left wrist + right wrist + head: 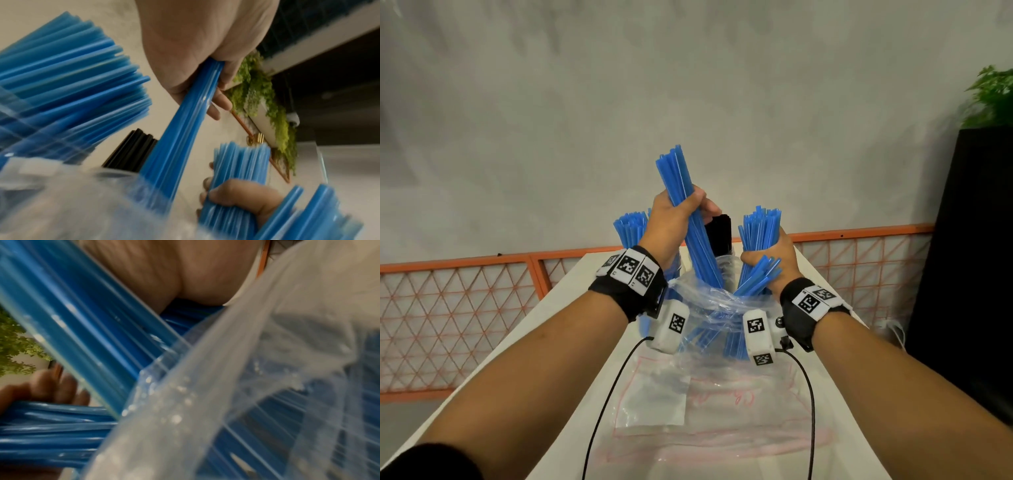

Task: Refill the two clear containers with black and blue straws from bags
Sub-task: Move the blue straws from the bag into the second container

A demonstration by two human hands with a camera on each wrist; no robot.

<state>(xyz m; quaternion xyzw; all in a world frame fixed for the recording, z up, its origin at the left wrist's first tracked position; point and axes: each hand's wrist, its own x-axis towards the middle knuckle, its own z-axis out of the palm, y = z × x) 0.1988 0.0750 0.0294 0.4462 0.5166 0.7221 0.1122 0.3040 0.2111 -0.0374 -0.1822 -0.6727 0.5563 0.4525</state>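
Observation:
My left hand (681,214) grips a bundle of blue straws (681,185) raised upright, their lower ends still inside the clear plastic bag (709,301). My right hand (770,260) grips a second bundle of blue straws (762,229) sticking out of the same bag. Behind my left hand, more blue straws (630,226) stand in a clear container that is mostly hidden. Black straws (719,233) stand in another clear container (726,263) between my hands. The left wrist view shows the left hand (205,48) around its straws (185,129) and the black straws (133,152). The right wrist view is blurred blue straws (82,337) and bag plastic (246,386).
An empty clear bag with red print (705,411) lies flat on the white table (558,342) in front of me. An orange lattice railing (465,308) runs behind the table. A black cabinet (969,240) with a green plant (993,96) stands at the right.

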